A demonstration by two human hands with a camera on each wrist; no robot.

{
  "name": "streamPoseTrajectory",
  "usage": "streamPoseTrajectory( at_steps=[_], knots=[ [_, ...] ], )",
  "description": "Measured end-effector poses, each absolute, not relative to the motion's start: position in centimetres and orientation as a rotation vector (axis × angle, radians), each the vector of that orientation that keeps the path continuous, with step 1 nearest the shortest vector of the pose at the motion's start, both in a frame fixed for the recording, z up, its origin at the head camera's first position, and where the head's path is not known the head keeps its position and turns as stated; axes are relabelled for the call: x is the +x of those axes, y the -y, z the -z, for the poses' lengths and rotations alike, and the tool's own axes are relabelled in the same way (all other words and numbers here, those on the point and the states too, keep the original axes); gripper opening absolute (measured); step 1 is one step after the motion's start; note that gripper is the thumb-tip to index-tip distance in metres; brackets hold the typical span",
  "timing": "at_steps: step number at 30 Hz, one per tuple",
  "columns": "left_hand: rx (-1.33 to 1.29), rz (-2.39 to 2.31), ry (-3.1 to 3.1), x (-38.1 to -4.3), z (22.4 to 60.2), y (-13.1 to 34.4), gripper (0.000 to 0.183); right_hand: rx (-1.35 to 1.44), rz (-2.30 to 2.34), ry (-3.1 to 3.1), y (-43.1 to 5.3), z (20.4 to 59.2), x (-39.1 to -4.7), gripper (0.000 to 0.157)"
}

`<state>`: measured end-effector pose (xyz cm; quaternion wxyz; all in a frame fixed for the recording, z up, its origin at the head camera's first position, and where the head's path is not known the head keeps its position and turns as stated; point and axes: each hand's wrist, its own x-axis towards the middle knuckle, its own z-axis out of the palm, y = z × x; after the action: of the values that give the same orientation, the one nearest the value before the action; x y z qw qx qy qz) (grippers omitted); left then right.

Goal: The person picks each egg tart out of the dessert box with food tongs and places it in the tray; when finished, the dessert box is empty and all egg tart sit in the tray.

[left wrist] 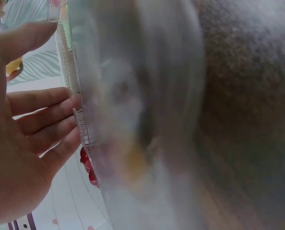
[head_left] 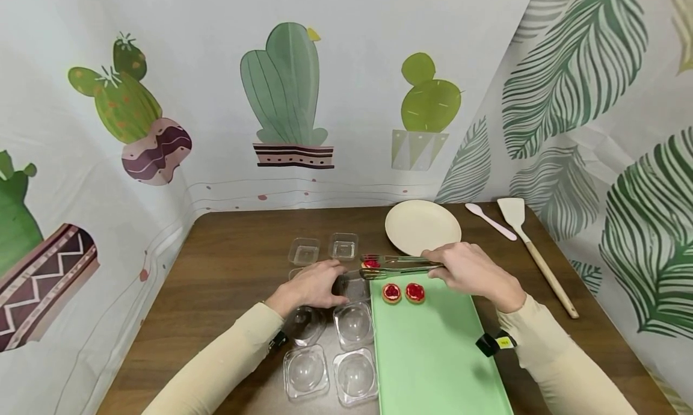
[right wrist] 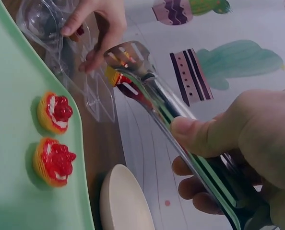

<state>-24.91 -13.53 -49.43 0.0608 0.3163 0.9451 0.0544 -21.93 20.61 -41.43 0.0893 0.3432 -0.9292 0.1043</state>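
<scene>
My right hand (head_left: 471,270) grips metal tongs (head_left: 397,266). Between the tong tips is a small tart (right wrist: 114,76) with red topping, held above the containers by the tray's far left corner. My left hand (head_left: 314,285) spreads over the clear plastic containers (head_left: 354,323); its fairly straight fingers touch a container edge in the left wrist view. Something red (left wrist: 88,167) shows by that edge, partly hidden. Two more red-topped tarts, one on the left (head_left: 391,293) and one on the right (head_left: 415,293), sit on the green tray (head_left: 433,355).
A cream plate (head_left: 422,225) stands behind the tray. Farther right lie a pink spoon (head_left: 489,221) and a white spatula (head_left: 541,261) with a wooden handle. Several clear containers stand left of the tray, including two small ones (head_left: 343,245) at the back. A printed cloth hangs behind the table.
</scene>
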Motion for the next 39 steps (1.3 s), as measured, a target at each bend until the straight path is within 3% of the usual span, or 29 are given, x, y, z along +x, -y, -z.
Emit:
streamPoseTrajectory(
  at_steps=[39],
  knots=[
    [0.971,-0.186,-2.863,-24.9,49.4,13.5,0.070,0.776,-0.461,2.663,-31.5,45.1,-18.0,0.040]
  ],
)
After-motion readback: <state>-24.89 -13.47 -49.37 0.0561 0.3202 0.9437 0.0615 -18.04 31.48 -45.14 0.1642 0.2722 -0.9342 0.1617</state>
